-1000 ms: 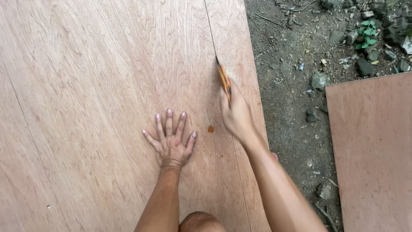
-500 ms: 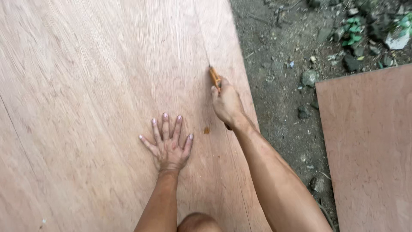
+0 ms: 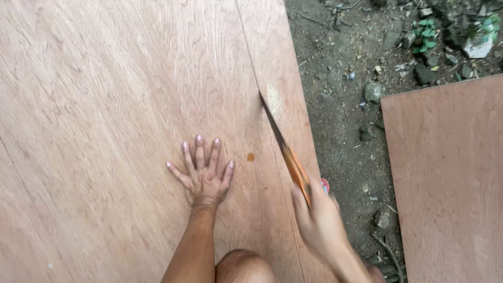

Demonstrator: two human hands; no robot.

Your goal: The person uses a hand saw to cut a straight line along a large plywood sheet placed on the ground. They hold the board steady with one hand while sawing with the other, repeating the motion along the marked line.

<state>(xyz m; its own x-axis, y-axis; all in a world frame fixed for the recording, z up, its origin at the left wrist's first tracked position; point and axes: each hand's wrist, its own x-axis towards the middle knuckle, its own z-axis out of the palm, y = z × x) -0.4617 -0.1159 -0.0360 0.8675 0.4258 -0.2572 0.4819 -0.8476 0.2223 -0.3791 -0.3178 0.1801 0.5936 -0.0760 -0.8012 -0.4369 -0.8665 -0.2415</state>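
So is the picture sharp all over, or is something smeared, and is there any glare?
In the head view, the right hand and the saw it grips are motion-blurred; the left hand, flat on the plywood sheet, is crisp. Lighting is soft and even, with no glare or hard shadows.

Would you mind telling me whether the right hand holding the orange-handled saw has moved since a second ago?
Yes. The right hand has pulled back toward the person, from ahead of the small orange spot on the plywood sheet to behind it.
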